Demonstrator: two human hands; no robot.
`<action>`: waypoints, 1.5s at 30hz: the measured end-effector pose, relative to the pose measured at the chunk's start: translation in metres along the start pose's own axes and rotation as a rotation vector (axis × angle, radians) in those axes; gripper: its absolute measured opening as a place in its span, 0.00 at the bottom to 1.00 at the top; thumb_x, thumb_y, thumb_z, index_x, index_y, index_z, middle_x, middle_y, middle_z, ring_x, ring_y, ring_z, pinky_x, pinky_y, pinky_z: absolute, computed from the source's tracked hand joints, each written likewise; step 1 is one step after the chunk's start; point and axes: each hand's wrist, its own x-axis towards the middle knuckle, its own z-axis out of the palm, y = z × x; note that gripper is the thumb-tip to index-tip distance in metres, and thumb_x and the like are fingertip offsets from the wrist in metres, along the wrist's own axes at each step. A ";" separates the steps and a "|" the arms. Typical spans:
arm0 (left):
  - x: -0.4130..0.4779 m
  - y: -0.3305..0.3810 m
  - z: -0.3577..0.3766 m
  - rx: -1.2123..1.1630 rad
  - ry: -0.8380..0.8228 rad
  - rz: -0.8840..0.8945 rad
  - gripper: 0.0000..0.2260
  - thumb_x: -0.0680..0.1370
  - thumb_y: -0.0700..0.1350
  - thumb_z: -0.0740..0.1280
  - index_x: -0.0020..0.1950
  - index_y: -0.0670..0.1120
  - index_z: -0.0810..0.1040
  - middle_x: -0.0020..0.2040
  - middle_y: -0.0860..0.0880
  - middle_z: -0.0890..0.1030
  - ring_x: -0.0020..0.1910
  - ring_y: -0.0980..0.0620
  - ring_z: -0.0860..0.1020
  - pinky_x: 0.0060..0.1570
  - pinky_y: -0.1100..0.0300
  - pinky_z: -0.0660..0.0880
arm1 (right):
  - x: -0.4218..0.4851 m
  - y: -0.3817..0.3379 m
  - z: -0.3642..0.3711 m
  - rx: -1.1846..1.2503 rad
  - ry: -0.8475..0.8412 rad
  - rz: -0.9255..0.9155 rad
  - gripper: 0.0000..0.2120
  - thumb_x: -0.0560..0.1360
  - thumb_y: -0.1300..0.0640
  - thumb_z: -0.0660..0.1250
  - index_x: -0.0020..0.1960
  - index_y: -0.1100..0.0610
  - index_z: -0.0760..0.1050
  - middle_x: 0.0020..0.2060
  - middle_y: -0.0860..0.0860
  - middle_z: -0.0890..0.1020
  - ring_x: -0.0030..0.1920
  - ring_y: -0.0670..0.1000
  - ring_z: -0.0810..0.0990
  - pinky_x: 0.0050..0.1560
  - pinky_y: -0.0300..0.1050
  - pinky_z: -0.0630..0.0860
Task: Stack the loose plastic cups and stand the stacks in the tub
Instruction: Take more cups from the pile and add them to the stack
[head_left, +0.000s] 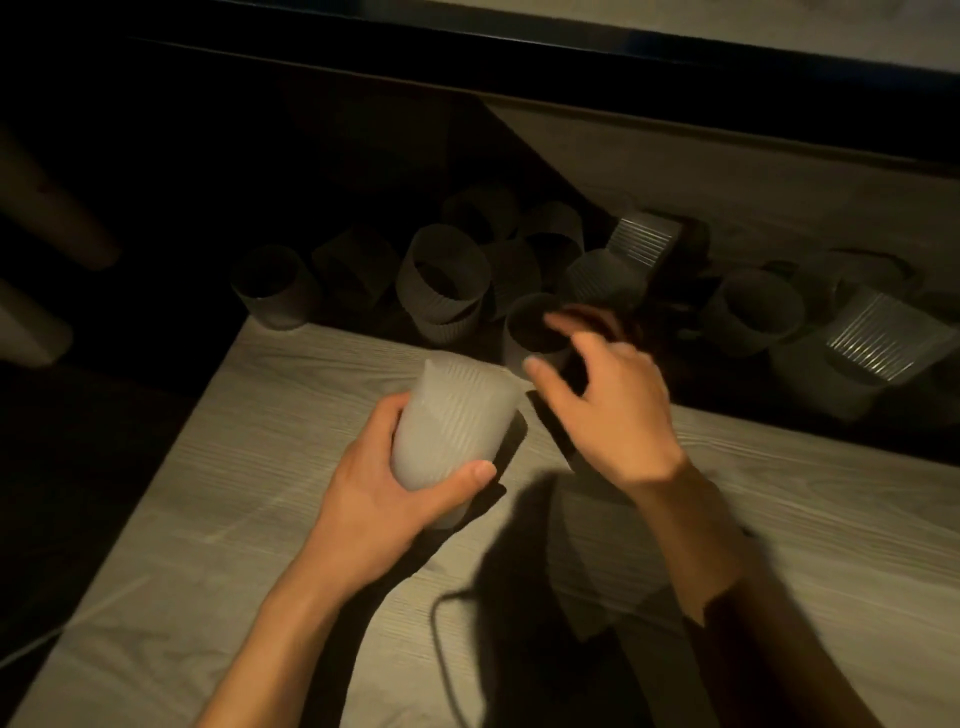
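- Stack of ribbed, translucent plastic cups (452, 415) is held above the wood-grain table (260, 519), over its far-left part. It is tilted, with the open mouth pointing away from the person.
- Left hand (384, 499) grips the stack low on its wall. The thumb is curled round the near side and the fingers wrap the far side.
- Right hand (608, 405) hangs over the table's far edge with its fingers spread apart and lightly bent. It is blurred, and nothing is clasped in it.
- Single cup (535, 332) stands upright at the table's far edge, mouth up, right under the right hand's fingertips (553, 322). Whether they touch its rim cannot be told through the blur.
- Loose cups (447, 275) lie in a dim heap just beyond the table's far edge, spread from left to right. Some stand mouth up and others lie tipped on their sides, touching or leaning on one another. Two on the right catch the light on their ribbed walls.
- Dark cable (441, 639) loops across the table's near part, between the two forearms.
- Hard shadows of both arms fall on the table's near half.
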 end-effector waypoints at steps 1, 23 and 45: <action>0.001 -0.001 -0.001 -0.064 0.005 -0.028 0.33 0.58 0.72 0.73 0.59 0.67 0.68 0.54 0.66 0.76 0.52 0.65 0.77 0.49 0.50 0.82 | 0.002 0.001 0.004 -0.137 -0.071 -0.039 0.22 0.80 0.39 0.59 0.71 0.45 0.70 0.60 0.52 0.78 0.62 0.55 0.75 0.62 0.51 0.69; 0.011 -0.004 -0.009 -0.187 -0.224 0.006 0.34 0.59 0.74 0.74 0.63 0.69 0.70 0.58 0.62 0.79 0.56 0.58 0.80 0.48 0.57 0.81 | -0.001 -0.017 -0.002 0.967 -0.111 -0.046 0.03 0.79 0.57 0.67 0.51 0.51 0.78 0.58 0.46 0.81 0.59 0.43 0.78 0.63 0.48 0.74; 0.013 -0.012 -0.019 -0.253 -0.187 -0.017 0.33 0.60 0.73 0.74 0.62 0.69 0.72 0.57 0.59 0.80 0.55 0.55 0.81 0.51 0.50 0.83 | -0.001 -0.035 0.027 1.321 -0.213 0.082 0.29 0.74 0.53 0.68 0.73 0.45 0.66 0.64 0.54 0.78 0.62 0.52 0.80 0.62 0.50 0.78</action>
